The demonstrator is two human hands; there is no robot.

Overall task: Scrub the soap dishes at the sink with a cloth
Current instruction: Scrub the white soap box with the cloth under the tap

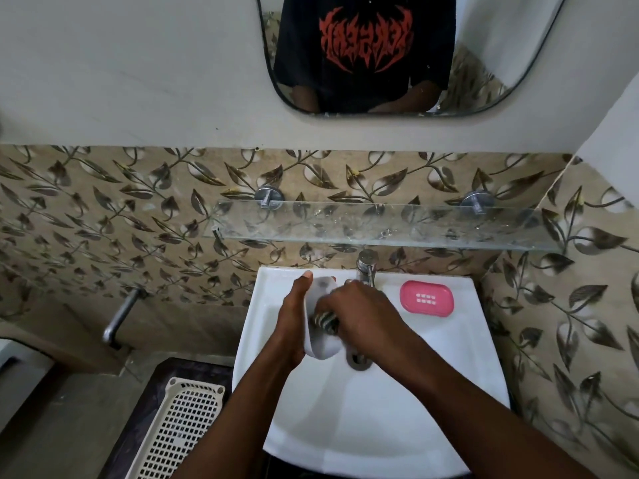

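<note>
Over the white sink [363,409] my left hand [294,319] holds a white soap dish [323,344] tilted on its edge, thumb up at the dish's far end. My right hand [363,314] grips a bunched striped cloth [325,321] and presses it against the inside of that dish. A pink soap dish [427,298] lies flat on the sink's back right ledge, apart from both hands.
A chrome tap [366,267] stands at the sink's back, just beyond my right hand. The drain [359,361] shows below the dish. A glass shelf [380,224] hangs above the sink. A cream perforated basket [176,430] sits low on the left.
</note>
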